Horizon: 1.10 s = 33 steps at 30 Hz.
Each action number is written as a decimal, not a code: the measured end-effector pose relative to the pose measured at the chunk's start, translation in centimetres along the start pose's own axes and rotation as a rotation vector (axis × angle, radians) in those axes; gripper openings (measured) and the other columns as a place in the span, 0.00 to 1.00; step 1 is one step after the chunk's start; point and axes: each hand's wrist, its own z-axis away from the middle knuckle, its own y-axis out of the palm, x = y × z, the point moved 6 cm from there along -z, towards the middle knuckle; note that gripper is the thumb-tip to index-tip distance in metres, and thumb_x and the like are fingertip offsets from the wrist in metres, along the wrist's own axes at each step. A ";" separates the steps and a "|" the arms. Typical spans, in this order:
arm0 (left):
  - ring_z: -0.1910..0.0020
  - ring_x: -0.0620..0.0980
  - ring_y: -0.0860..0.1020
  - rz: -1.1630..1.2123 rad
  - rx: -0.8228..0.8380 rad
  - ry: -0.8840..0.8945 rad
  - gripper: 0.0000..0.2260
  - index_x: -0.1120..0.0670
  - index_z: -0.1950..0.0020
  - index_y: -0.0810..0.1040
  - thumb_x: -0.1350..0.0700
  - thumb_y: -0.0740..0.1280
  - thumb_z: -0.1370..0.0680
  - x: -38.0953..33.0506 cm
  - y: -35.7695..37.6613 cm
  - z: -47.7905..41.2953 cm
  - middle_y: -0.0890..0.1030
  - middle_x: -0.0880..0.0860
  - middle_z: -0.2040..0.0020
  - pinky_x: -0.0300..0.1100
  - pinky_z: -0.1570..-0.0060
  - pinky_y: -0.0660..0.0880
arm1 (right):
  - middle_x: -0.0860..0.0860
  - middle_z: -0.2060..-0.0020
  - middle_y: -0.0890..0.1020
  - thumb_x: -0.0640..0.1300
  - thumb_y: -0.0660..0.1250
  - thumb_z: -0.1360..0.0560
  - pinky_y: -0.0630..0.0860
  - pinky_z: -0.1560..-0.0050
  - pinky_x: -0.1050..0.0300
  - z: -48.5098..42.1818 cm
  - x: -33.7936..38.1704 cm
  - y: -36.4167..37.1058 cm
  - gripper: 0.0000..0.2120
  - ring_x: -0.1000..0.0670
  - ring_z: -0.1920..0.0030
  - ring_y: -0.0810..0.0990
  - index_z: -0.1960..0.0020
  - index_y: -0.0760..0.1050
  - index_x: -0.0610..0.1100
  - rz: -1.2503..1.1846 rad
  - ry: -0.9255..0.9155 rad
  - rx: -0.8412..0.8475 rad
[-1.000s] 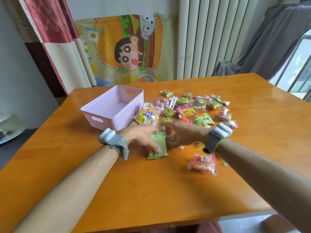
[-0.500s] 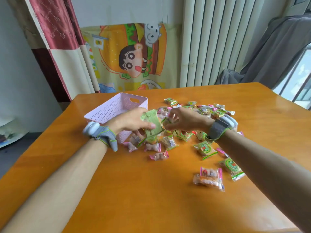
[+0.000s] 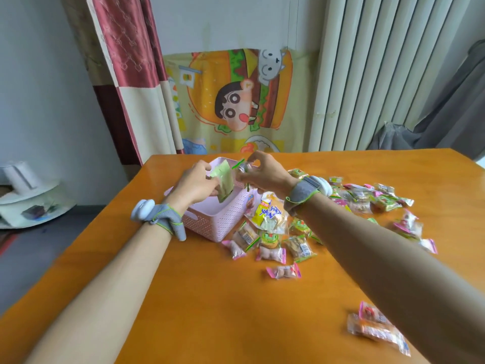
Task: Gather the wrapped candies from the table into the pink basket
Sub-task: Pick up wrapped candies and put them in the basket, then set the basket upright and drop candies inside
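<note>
Holding two catches over the pink basket (image 3: 210, 219), you have both hands above its open top at the far-left part of the surface (image 3: 183, 298). Your left hand (image 3: 195, 183) pinches a pale green packet (image 3: 223, 181), its grip closed on the upper left edge; the packet hangs nearly upright, long axis running roughly from 12 to 6 o'clock, lower end dipping below the basket's rim line. Your right hand (image 3: 265, 172) is closed on a small clear candy with green ends (image 3: 242, 166), held just at 3 o'clock from the green packet and at about the same height. For both, the basket lies straight below, toward 6 o'clock of each grip, so the coming move looks like a simple opening of the fingers, not a reach. The left hand sits nearer the basket's middle; the right hovers closer to its right wall, and its candy could catch the rim. The other wrapped candies (image 3: 294, 240) lie scattered on the surface from just beside the basket's right wall out toward 3 o'clock, with two strays (image 3: 375, 327) near your right forearm at 5 o'clock.
</note>
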 end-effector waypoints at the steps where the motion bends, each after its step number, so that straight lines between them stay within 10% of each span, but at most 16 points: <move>1: 0.46 0.55 0.83 -0.045 0.007 0.006 0.22 0.58 0.28 0.67 0.55 0.66 0.21 0.4 0.1 0.0 0.85 0.56 0.47 0.50 0.44 0.78 | 0.43 0.58 0.82 0.47 0.77 0.30 0.77 0.69 0.56 -0.5 0.1 0.4 0.22 0.46 0.68 0.78 0.41 0.72 0.43 -0.007 0.002 -0.023; 4: 0.38 0.51 0.78 -0.089 0.095 0.054 0.30 0.54 0.24 0.62 0.45 0.69 0.22 1.5 0.7 0.6 0.77 0.50 0.33 0.50 0.43 0.78 | 0.40 0.51 0.82 0.48 0.80 0.32 0.84 0.60 0.49 -1.4 0.4 1.5 0.29 0.45 0.62 0.82 0.38 0.72 0.39 -0.083 0.011 -0.023; 7: 0.42 0.44 0.78 -0.112 0.230 0.128 0.30 0.50 0.33 0.72 0.33 0.68 0.28 2.2 1.2 1.7 0.78 0.44 0.38 0.45 0.57 0.81 | 0.39 0.50 0.80 0.46 0.79 0.31 0.84 0.50 0.41 -1.8 0.4 2.4 0.36 0.44 0.60 0.83 0.31 0.66 0.35 -0.167 0.028 0.028; 9: 0.44 0.41 0.80 -0.159 0.333 0.194 0.31 0.49 0.39 0.78 0.29 0.69 0.33 2.4 1.8 2.4 0.81 0.43 0.43 0.45 0.48 0.80 | 0.40 0.48 0.76 0.43 0.77 0.28 0.84 0.49 0.42 -1.9 0.2 2.6 0.32 0.44 0.59 0.82 0.31 0.66 0.35 -0.153 0.026 0.034; 18: 0.41 0.47 0.80 -0.569 0.306 0.395 0.14 0.41 0.62 0.71 0.35 0.70 0.26 2.2 3.3 4.1 0.78 0.39 0.59 0.48 0.46 0.76 | 0.47 0.52 0.82 0.42 0.72 0.26 0.75 0.54 0.56 0.4 -2.3 0.0 0.12 0.44 0.49 0.82 0.43 0.80 0.42 0.356 -0.158 0.029; 26: 0.42 0.55 0.80 -0.617 0.204 0.515 0.19 0.49 0.59 0.70 0.34 0.67 0.25 -0.9 6.6 5.6 0.84 0.48 0.46 0.45 0.58 0.67 | 0.41 0.29 0.67 0.63 0.78 0.37 0.67 0.29 0.40 3.5 -8.4 -0.2 0.51 0.39 0.28 0.65 0.21 0.59 0.51 0.746 0.008 0.353; 33: 0.51 0.59 0.80 -0.615 0.169 0.553 0.23 0.52 0.63 0.65 0.35 0.67 0.25 -2.7 8.4 6.8 0.83 0.51 0.58 0.48 0.61 0.69 | 0.40 0.39 0.74 0.47 0.77 0.32 0.75 0.41 0.48 4.3 -8.5 -1.1 0.34 0.41 0.39 0.74 0.29 0.69 0.46 0.684 -0.099 0.184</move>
